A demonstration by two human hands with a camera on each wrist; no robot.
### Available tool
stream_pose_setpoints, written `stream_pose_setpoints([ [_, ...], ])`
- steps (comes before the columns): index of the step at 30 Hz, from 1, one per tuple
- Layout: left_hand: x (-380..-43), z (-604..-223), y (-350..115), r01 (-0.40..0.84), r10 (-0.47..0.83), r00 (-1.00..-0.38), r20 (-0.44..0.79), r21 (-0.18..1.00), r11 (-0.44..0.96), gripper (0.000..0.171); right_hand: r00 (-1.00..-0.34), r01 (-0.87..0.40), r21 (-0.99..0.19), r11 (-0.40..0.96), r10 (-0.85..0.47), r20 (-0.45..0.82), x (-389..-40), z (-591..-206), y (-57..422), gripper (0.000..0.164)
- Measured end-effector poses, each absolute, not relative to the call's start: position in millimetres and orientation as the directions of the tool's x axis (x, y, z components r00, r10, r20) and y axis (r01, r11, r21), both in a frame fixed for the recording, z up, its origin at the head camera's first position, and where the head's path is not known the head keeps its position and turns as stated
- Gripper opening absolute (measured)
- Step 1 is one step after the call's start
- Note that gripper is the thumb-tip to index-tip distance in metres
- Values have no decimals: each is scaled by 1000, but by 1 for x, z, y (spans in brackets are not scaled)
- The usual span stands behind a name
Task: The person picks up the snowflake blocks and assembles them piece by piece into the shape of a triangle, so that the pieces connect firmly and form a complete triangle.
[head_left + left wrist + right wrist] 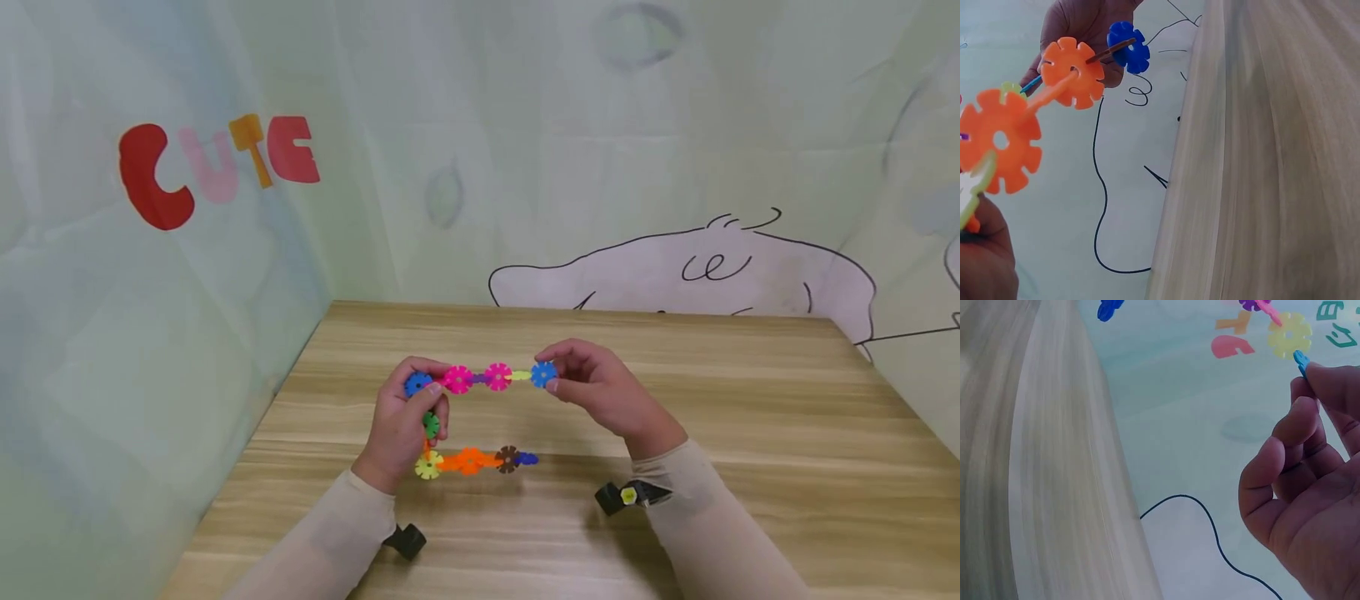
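A chain of notched plastic snowflake discs (498,377) is held up above the table in a sideways U shape. My left hand (401,417) grips its left side near a blue disc (418,384) and a green disc (431,425). Between thumb and fingers, my right hand (600,387) pinches the light blue disc (543,375) at the upper end. The lower arm runs from a yellow disc (428,465) through orange discs (1072,73) and a brown disc (507,459) to a dark blue disc (1129,47), its free end. My left fingers partly hide the left side.
A wood-grain table (750,400) lies beneath both hands. Pale printed cloth walls (420,167) rise behind it and on the left, with CUTE lettering (157,177) on the left one. Black wrist cameras (613,498) sit under both sleeves.
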State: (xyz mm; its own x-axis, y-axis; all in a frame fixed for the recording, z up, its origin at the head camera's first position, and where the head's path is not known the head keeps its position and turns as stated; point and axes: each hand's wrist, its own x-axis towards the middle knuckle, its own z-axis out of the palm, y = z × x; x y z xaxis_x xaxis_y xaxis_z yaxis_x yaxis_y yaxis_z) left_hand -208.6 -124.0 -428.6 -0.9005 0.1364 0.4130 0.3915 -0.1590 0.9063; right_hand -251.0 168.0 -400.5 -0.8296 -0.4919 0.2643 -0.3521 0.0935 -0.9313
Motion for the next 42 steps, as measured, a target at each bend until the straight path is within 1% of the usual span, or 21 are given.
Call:
stream_pose_setpoints([
  [14, -210, -428, -124, 439, 129, -875, 467, 877, -197, 20, -830, -346, -934, 92, -494, 259, -250, -401, 166, 28],
  [20, -209, -428, -123, 430, 136, -878, 458, 882, -192, 20, -838, -343, -935, 84, -478, 265, -248, -404, 162, 28],
  [28, -207, -428, -121, 447, 134, -871, 473, 875, -186, 19, -850, -380, -921, 87, -424, 311, -243, -406, 155, 26],
  [33, -206, -429, -120, 429, 138, -880, 454, 886, -177, 18, -854, -398, -913, 88, -400, 333, -242, -408, 154, 26],
  [42, -204, -432, -117, 444, 139, -873, 468, 880, -170, 18, -849, -419, -903, 93, -391, 354, -243, -408, 154, 27],
])
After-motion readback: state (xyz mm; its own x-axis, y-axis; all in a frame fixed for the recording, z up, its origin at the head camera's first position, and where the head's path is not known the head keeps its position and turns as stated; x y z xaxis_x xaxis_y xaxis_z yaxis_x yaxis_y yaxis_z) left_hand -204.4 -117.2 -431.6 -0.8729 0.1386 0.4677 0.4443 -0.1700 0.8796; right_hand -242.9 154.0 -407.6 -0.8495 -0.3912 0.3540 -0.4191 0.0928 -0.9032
